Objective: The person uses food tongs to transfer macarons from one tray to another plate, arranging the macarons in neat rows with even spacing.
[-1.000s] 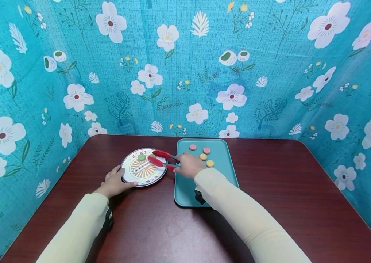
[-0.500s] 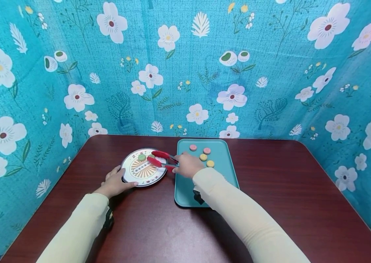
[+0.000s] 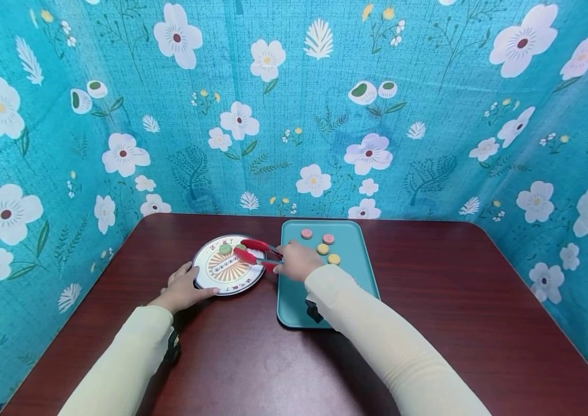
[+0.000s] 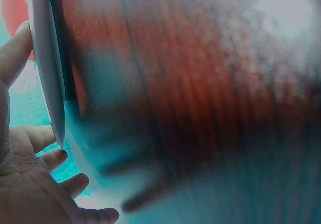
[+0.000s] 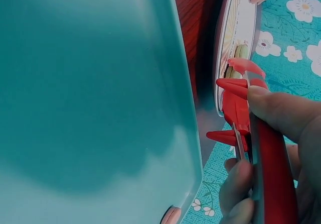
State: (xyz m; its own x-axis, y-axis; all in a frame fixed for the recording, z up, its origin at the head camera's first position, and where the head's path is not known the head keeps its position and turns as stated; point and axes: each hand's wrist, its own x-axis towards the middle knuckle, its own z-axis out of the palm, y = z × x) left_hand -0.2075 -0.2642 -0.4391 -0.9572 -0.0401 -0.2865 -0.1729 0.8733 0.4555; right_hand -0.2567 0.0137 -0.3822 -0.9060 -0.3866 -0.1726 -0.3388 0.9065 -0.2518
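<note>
My left hand [image 3: 179,290] holds the near left rim of a round patterned white plate [image 3: 231,286], thumb on top. In the left wrist view the thumb and forefinger touch the plate's edge [image 4: 45,58]. My right hand [image 3: 299,261] grips red-tipped tongs [image 3: 246,256], reaching left over the plate. One green macaron [image 3: 225,249] lies on the plate, left of the tongs. A second green macaron [image 3: 241,247] sits between the tong tips, which stand apart. In the right wrist view the tongs [image 5: 235,106] partly hide the macarons, and I cannot tell whether the tips touch one.
Right of the plate lies a teal tray [image 3: 294,303], partly under my right arm. Toward its far end are two pink macarons [image 3: 306,233] and two yellow macarons [image 3: 333,259]. The dark wooden table [image 3: 429,277] meets a blue floral curtain [image 3: 294,115] at the back and sides.
The tongs and right hand have shifted very slightly left over the plate. My left hand, the plate and the macarons look unmoved.
</note>
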